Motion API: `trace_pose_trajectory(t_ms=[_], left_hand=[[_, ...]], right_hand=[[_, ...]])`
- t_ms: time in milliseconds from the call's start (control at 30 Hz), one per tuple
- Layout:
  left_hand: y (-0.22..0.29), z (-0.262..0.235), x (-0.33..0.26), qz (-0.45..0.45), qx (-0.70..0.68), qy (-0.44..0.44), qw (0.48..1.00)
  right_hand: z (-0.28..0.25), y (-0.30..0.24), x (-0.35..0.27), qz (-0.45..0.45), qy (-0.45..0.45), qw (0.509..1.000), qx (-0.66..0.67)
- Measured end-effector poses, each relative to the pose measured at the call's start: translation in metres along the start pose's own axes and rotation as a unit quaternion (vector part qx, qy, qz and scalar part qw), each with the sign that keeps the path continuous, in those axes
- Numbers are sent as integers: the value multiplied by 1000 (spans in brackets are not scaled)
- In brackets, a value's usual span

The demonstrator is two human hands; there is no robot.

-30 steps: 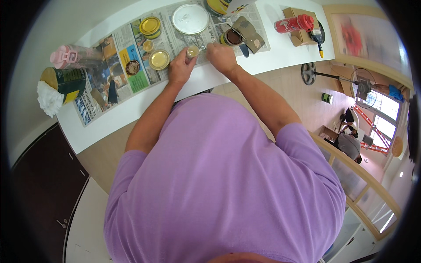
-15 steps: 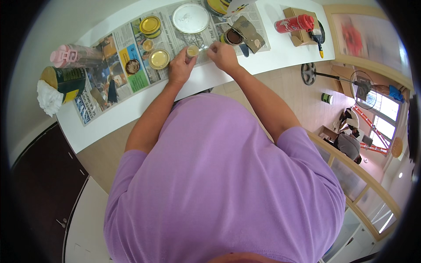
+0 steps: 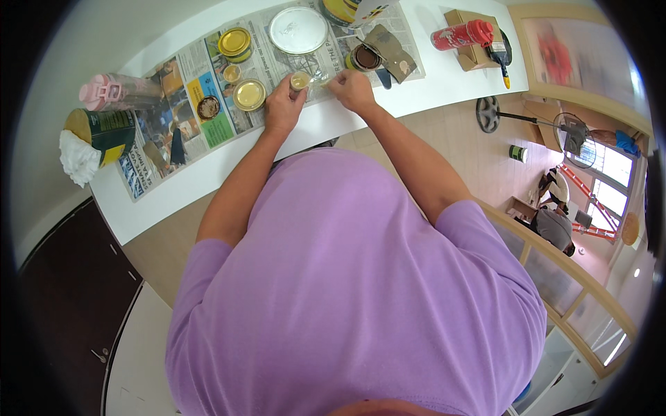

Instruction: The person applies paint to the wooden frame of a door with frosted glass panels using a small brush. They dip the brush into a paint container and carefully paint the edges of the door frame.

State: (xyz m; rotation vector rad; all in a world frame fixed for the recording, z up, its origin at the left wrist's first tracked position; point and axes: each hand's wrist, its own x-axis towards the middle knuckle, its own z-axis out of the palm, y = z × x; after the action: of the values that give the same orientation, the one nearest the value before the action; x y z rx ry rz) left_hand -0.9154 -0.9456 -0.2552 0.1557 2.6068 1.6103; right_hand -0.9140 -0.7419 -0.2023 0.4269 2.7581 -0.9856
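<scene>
My left hand [image 3: 282, 105] is closed round a small clear cup [image 3: 300, 80] with something pale yellow in it, above the newspaper. Just to its right, my right hand [image 3: 354, 91] has its fingertips pinched together; a thin, pale, see-through piece seems to stick out from them toward the cup, too small to name. Beyond the right hand stands an open tin [image 3: 366, 57] of brown paint with a stick across its rim. Left of the cup sit a gold-topped round tin [image 3: 249, 95], a second gold-lidded tin [image 3: 234, 43] and a small cup [image 3: 232, 73] of amber stuff.
Newspaper [image 3: 182, 71] covers much of the white table. A white round lid [image 3: 298, 30] and stained cardboard [image 3: 394, 53] lie farther back. A pink bottle [image 3: 125, 92] and large can [image 3: 111, 132] stand left; a red bottle [image 3: 461, 35], cardboard box [image 3: 472, 59] and brush [image 3: 501, 59] lie right.
The cup in my left hand has shifted slightly left and tilted so its opening shows more. My right fingertips have turned a little, and the pale piece now shows.
</scene>
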Motion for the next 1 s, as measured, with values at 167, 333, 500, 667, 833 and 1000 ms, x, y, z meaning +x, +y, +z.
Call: trace_pose_trajectory(t_ms=[167,333,500,667,833,1000], left_hand=[[16,-9,1,-57,-2,-23,998],[19,-9,-4,-57,-11,-10,998],[21,-15,-15,-77,-27,26,996],[16,-20,-18,-82,6,13,997],[14,-18,-16,-82,17,2,996],[13,-19,-17,-88,9,-6,996]], right_hand=[[-3,1,-7,-15,-1,999,29],[5,7,-11,-7,-27,998,63],[0,-4,-17,-52,7,997,61],[1,-10,-11,-107,-35,993,42],[5,-10,-4,-93,-17,992,-87],[-5,-23,-10,-104,-36,991,-70]])
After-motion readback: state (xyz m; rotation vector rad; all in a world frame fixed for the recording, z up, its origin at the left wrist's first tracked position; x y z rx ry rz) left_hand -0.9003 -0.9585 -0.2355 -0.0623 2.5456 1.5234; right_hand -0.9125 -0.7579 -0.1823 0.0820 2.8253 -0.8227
